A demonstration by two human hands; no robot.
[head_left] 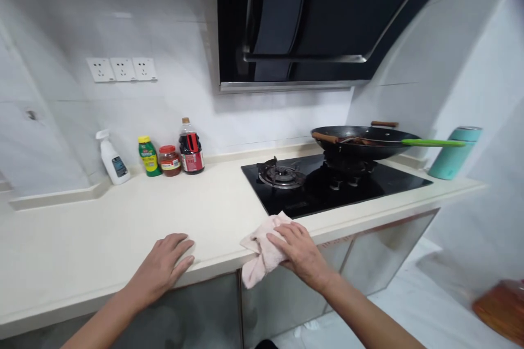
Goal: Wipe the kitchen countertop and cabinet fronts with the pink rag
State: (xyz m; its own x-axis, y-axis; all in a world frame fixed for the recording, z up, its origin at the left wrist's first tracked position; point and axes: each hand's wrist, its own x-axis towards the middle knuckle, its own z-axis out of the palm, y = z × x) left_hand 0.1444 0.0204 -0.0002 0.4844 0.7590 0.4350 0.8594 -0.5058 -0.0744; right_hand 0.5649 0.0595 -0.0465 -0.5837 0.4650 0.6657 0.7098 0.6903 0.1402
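My right hand point(301, 253) grips a pale pink cloth point(264, 251) at the front edge of the countertop, just below the near left corner of the gas stove point(327, 188). Part of the cloth lies on the counter and part hangs over the edge. My left hand point(166, 262) rests near the same edge, further left, with its fingers apart and nothing in it. The pale countertop point(204, 202) stretches beneath both hands.
A wok point(364, 144) with a green-handled utensil point(434, 143) sits on the right burner. Along the wall stand a spray bottle point(112, 158), a yellow-green bottle point(149, 158), a red-lidded jar point(169, 161) and a dark sauce bottle point(191, 150). A teal container point(454, 155) stands far right; a range hood point(295, 22) hangs above.
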